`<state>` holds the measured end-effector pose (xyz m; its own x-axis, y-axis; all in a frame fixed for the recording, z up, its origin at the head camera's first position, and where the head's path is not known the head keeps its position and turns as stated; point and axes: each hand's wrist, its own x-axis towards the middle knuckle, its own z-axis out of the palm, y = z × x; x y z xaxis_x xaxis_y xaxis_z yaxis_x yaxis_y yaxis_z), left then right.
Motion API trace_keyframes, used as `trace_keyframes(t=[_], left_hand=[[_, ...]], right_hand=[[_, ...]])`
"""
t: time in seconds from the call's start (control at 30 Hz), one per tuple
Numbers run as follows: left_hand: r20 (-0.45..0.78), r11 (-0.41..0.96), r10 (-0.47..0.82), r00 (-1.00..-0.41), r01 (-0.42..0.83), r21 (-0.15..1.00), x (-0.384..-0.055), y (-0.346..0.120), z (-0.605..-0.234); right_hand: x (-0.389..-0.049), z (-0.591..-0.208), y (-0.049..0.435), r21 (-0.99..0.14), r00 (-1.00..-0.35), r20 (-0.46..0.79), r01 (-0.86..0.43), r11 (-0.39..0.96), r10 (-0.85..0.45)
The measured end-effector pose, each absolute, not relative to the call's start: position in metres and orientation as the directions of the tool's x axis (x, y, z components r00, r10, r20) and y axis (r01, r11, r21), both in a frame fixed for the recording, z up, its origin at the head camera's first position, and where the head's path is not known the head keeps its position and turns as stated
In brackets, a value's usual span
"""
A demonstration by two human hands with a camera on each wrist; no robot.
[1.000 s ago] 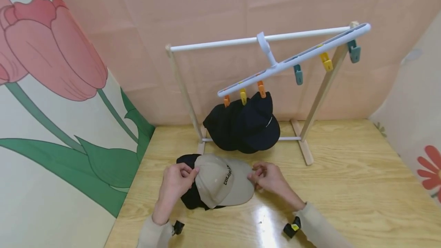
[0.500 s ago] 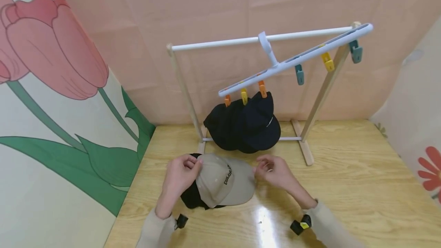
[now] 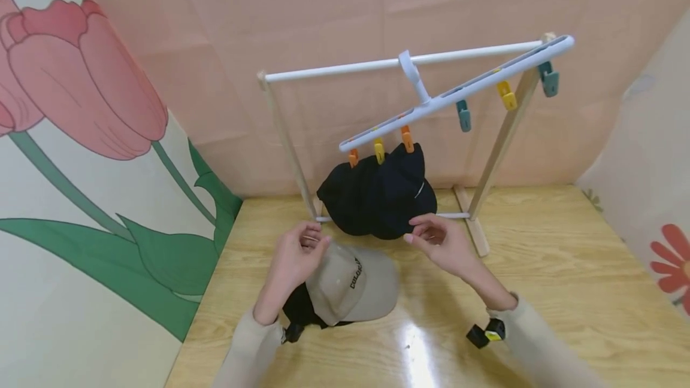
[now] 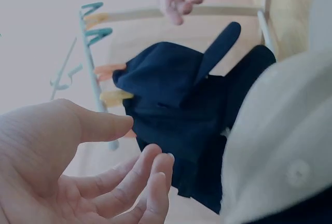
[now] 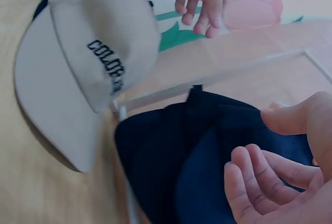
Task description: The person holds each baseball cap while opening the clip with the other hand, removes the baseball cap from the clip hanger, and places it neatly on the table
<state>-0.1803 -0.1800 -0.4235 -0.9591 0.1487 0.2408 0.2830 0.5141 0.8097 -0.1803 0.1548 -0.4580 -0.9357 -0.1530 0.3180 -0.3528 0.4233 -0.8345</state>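
Observation:
A beige baseball cap (image 3: 372,292) with dark lettering lies on the table on top of a black cap (image 3: 298,307). My left hand (image 3: 295,257) is over the crown's back edge, fingers loosely bent and holding nothing. To the right, my right hand (image 3: 447,247) is raised in front of the hanging caps, thumb and fingers apart with nothing between them. Dark caps (image 3: 399,196) hang overlapping from orange and yellow clips (image 3: 380,151) on the hanger's left half. In the right wrist view the beige cap (image 5: 109,47) shows its brim and lettering.
A pale blue clip hanger (image 3: 447,97) hooks over the white bar (image 3: 345,69) of a wooden-legged rack, tilted up to the right. Its right half carries green and yellow clips (image 3: 507,96) with nothing in them. A painted wall (image 3: 108,226) borders the table's left side.
Both hands have come away from the beige cap and moved up and forward, toward the hanging caps. The right hand has left the brim. The caps stay where they were.

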Motion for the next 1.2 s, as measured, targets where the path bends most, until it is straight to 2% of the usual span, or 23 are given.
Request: trace_keyframes(t=[0.33, 0.53, 0.97, 1.2], left_hand=[[0.254, 0.474, 0.171, -0.952, 0.306, 0.826, -0.195, -0.164, -0.408], [0.271, 0.443, 0.202, -0.941, 0.335, 0.832, -0.204, -0.157, -0.401], [0.346, 0.458, 0.197, -0.917, 0.398, 0.795, -0.211, -0.146, -0.394], [0.367, 0.474, 0.201, -0.908, 0.418, 0.775, -0.213, -0.141, -0.391]], right_hand=[[-0.192, -0.423, 0.164, -0.826, -0.911, 0.4, -0.407, 0.391, -0.103], [-0.2, -0.409, 0.167, -0.804, -0.871, 0.483, -0.482, 0.348, -0.088], [-0.206, -0.382, 0.167, -0.766, -0.86, 0.506, -0.485, 0.422, -0.068], [-0.213, -0.374, 0.166, -0.767, -0.838, 0.541, -0.526, 0.367, -0.07]])
